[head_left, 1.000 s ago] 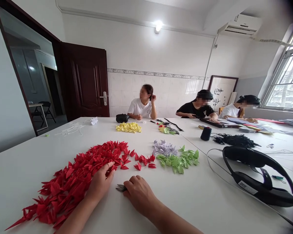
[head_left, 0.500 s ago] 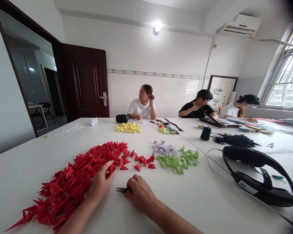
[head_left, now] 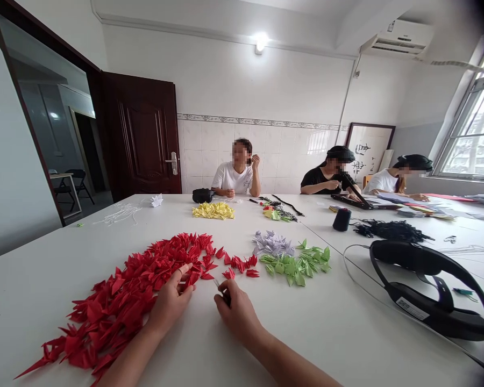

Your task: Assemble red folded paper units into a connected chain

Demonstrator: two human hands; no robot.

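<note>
My left hand point(head_left: 174, 295) rests at the near right edge of a large heap of folded red paper cranes point(head_left: 125, 290). Its thumb and fingers close around one red paper crane point(head_left: 192, 278), which they partly cover. To the right, just above the white tabletop, my right hand point(head_left: 237, 307) is closed around a small dark tool with slim pointed tips point(head_left: 216, 282). The palm hides most of this tool, so I cannot tell its exact kind. A few loose red cranes point(head_left: 241, 263) lie beyond my right hand.
Lilac cranes point(head_left: 272, 243) and green cranes point(head_left: 296, 266) lie right of centre, yellow ones point(head_left: 213, 210) farther back. A black headset point(head_left: 427, 306) with a cable occupies the right side. Black thread spool point(head_left: 342, 219) and black tassels point(head_left: 391, 230) sit behind it. Three people sit across the table.
My right hand has moved slightly right and turned, so the tool's tips point away from me instead of left. My left hand has shifted slightly right. The person opposite has turned their head.
</note>
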